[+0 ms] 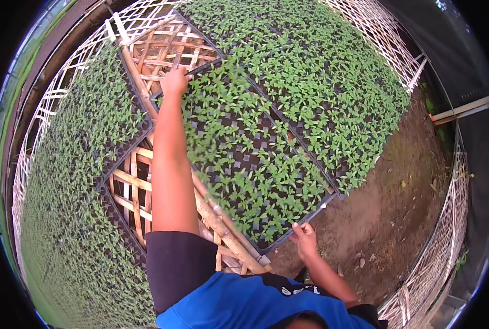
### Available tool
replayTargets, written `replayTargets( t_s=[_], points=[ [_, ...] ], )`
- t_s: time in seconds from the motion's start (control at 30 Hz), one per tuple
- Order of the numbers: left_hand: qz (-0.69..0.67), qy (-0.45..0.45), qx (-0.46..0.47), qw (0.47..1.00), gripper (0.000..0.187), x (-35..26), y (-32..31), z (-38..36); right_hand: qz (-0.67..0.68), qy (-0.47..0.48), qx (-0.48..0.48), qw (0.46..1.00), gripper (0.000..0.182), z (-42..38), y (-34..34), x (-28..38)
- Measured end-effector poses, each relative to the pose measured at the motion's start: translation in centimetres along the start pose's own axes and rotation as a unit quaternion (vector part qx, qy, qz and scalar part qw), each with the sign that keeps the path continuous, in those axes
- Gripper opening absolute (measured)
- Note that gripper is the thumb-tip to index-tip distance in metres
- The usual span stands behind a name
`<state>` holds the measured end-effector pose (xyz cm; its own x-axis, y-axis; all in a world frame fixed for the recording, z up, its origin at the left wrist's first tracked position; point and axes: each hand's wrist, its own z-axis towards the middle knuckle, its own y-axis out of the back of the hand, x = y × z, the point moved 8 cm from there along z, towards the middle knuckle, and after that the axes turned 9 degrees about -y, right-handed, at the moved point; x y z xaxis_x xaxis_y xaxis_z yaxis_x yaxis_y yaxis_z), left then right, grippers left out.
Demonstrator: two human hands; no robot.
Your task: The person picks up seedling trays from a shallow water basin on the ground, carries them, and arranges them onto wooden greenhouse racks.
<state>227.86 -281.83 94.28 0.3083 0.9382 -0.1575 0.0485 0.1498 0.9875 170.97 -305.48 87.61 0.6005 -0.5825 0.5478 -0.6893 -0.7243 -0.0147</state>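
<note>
A black seedling tray of small green plants lies before me on the bamboo frame, with some bare cells in its middle. My left hand reaches across to its far edge, the fingers closed around the rim. At the near edge, my right hand pinches the rim, with the thumb on top and the other fingers partly hidden. Some leaves near the tray's left side look blurred.
Bamboo slats form an open lattice bench. Dense seedlings fill trays on the right, and more seedlings grow in trays at left. Bare soil and a woven bamboo fence lie to the right.
</note>
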Motion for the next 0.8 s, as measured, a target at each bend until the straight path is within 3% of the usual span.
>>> replayTargets(
  t_s=[0.07,0.1,0.17,0.23,0.33,0.37,0.43,0.47,0.57,0.63,0.67,0.8],
  points=[
    [0.016,0.049,0.05,0.997,0.032,0.5,-1.8,-0.3,-0.067,-0.08,0.017,0.994,0.011,0.0,1.0,-0.5],
    [0.026,0.064,0.054,0.996,0.035,1.3,-3.2,-0.1,-0.166,-0.059,0.027,0.984,0.012,-0.1,1.9,0.6],
    [-0.09,0.097,0.072,0.989,0.036,3.1,-5.6,0.3,-0.36,-0.018,0.049,0.931,0.016,-0.5,3.6,2.7],
    [-0.081,0.072,-0.022,0.994,0.036,4.1,-5.1,0.1,-0.524,0.205,-0.02,0.827,0.019,-3.7,1.5,10.9],
    [-0.148,-0.046,-0.294,0.943,0.031,-0.7,5.3,-8.5,-0.448,0.359,-0.1,0.812,0.017,-4.8,-1.3,19.6],
    [-0.216,-0.037,-0.333,0.917,0.03,-1.0,6.2,-12.0,-0.417,0.413,-0.097,0.804,0.017,-4.8,-2.7,21.8],
    [-0.387,0.034,-0.375,0.841,0.03,-1.2,5.5,-19.6,-0.462,0.346,-0.058,0.815,0.018,-0.5,-5.2,23.1],
    [-0.498,0.095,-0.363,0.782,0.033,-1.5,3.5,-23.2,-0.469,0.354,-0.044,0.808,0.021,1.7,-6.4,23.6],
    [-0.574,0.303,-0.222,0.728,0.041,-2.5,-3.9,-33.0,-0.493,0.346,-0.025,0.798,0.031,8.1,-9.9,23.8],
    [-0.648,0.324,-0.109,0.68,0.054,-4.8,-7.7,-36.7,-0.523,0.322,-0.042,0.788,0.036,11.0,-11.3,24.0],
    [-0.662,0.357,-0.116,0.649,0.046,-5.6,-9.3,-38.3,-0.54,0.309,-0.047,0.782,0.038,12.3,-11.9,23.7],
    [-0.692,0.398,-0.065,0.598,0.065,-7.9,-12.0,-40.4,-0.576,0.225,0.008,0.785,0.048,15.4,-13.3,22.0]
  ],
)
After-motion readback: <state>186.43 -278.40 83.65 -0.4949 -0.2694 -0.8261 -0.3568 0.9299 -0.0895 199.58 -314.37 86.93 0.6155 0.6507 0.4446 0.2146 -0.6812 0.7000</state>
